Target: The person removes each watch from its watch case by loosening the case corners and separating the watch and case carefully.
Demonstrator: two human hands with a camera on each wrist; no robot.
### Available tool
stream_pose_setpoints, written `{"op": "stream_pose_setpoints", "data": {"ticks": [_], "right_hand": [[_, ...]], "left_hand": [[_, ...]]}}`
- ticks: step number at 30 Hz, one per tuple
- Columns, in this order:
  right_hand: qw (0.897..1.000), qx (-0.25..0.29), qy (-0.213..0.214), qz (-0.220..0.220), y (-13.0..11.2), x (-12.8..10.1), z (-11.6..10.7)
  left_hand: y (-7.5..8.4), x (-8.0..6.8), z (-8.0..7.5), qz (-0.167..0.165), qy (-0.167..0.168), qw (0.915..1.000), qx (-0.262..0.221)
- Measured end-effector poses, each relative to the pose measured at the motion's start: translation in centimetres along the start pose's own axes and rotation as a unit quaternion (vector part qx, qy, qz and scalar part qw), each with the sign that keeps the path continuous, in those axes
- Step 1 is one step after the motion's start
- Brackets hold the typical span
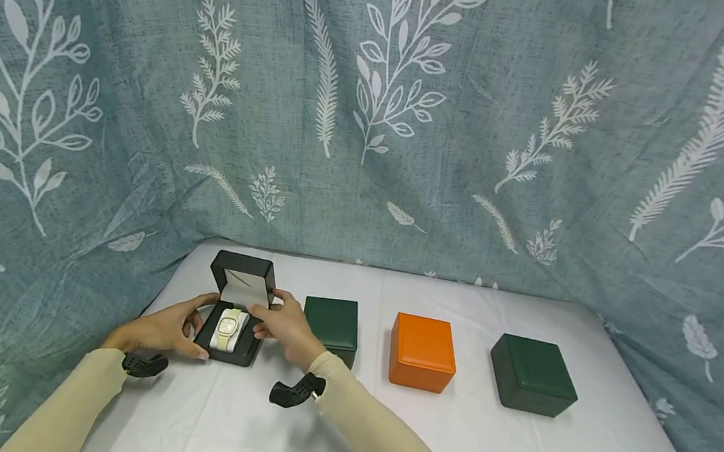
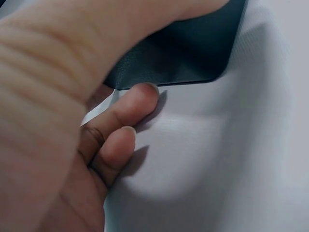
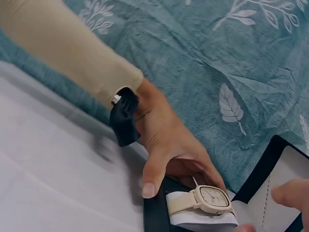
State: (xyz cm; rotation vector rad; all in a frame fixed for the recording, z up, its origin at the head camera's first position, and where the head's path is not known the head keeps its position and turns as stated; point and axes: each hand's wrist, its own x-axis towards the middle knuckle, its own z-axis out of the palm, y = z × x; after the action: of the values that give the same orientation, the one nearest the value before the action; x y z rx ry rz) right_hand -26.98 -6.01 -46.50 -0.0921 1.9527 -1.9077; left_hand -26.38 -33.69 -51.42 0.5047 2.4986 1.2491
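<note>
Black, square, leather-look box (image 1: 252, 345) stands open at the left of the white, cloth-covered surface (image 1: 446, 441), holding one cream, square-faced watch (image 1: 227, 325) on one white cushion (image 3: 205, 217). The left hand (image 1: 162, 327) grips its side; the right hand (image 1: 288, 327) meets the black hinged lid (image 1: 244, 263), whether pinching I cannot tell. Lid handling seems in hand; next calls for a steady base. Four boxes altogether: this, two closed dark-green boxes (image 1: 330, 322) (image 1: 533, 370), one closed orange box (image 1: 423, 342).

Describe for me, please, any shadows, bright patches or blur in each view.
Head: soft shadow on the white cloth under the right forearm; left wrist: left fingers cast small shadows, near a pale bright patch; right wrist: the watch looks fairly crisp.
</note>
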Motion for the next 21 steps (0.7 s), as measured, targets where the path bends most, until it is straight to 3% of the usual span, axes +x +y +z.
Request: {"op": "stream_pose_setpoints", "data": {"ticks": [9,21], "right_hand": [[0.991,-0.135,0.010,-0.009,0.0,-2.1,0.3],[0.985,-0.171,0.009,-0.038,1.9,-3.6,0.8]], "left_hand": [[0.4,-0.5,0.4,-0.005,0.001,1.0000,0.005],[0.7,-1.0,1.0,-0.009,-0.002,0.9999,-0.006]]}}
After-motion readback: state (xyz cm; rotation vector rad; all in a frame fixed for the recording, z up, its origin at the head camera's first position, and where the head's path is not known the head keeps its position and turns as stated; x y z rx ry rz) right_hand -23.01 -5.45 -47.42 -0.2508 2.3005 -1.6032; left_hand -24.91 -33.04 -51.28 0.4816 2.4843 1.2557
